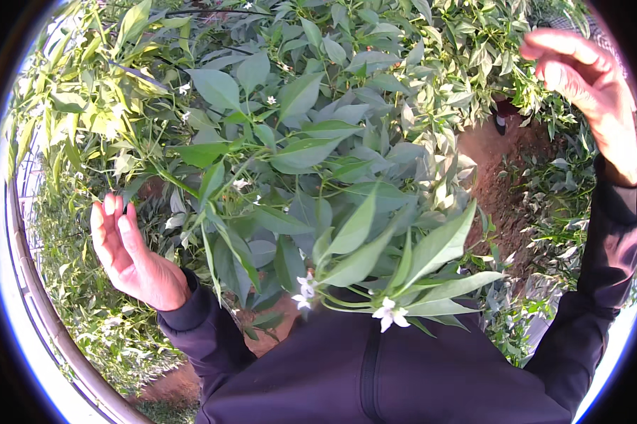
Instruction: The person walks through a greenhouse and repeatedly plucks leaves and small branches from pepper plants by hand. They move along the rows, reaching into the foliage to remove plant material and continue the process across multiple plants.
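Observation:
Leafy pepper plants (297,153) with small white flowers (390,314) fill the space before me. My left hand (133,257) is raised at the left, palm up and fingers loosely bent, beside the foliage. Nothing shows in it, and its fingertips are close to thin stems; whether they touch is unclear. At the upper right my right hand (588,85) is lifted beside another leafy row, thumb and fingers curved with a gap between them and no object visible. A flowering branch (350,302) hangs in front of my dark zipped jacket (323,365).
Bare reddish soil (496,185) runs between plant rows on the right. A dark shoe (500,123) and checked cloth (588,26) near my right hand suggest another person. A curved pipe-like rail (48,312) borders the left side. A dark line (212,11) crosses the plants at the top.

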The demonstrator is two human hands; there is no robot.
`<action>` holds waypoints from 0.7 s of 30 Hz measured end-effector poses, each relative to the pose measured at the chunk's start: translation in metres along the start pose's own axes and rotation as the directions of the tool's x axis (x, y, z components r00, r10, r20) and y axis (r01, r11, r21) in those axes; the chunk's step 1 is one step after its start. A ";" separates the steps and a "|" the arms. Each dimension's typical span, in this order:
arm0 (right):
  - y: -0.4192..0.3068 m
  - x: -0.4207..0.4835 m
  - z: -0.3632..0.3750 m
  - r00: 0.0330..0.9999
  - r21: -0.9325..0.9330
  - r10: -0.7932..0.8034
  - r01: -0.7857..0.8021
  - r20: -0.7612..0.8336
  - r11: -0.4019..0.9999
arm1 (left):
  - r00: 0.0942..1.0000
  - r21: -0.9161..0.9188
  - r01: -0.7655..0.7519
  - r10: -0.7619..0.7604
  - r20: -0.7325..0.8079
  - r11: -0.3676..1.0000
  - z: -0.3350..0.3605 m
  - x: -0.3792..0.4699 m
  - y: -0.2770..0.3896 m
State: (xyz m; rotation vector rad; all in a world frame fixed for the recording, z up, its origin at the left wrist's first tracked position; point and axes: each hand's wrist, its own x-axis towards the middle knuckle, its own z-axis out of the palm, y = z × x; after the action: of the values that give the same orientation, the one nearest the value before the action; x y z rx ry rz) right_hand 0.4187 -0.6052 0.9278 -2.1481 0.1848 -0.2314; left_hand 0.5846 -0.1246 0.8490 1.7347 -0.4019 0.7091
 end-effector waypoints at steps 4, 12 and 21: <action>0.098 -0.053 0.012 0.989 0.234 0.127 -0.108 -0.069 0.966 | 0.999 0.164 0.006 0.001 -0.045 0.986 -0.022 -0.054 0.037; 0.165 -0.153 0.121 0.889 0.444 0.457 -0.408 -0.006 0.798 | 0.944 0.132 -0.253 0.215 0.249 0.959 0.002 -0.118 0.069; 0.205 -0.198 0.212 0.813 0.666 0.551 -0.519 0.189 0.536 | 0.932 0.178 -0.245 0.181 0.314 0.953 0.007 -0.132 0.092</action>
State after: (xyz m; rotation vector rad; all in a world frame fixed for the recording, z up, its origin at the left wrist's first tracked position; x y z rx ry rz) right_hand 0.2680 -0.5040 0.6224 -1.2356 0.6708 0.0280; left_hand 0.4309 -0.1693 0.8317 2.0316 -0.7546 0.6676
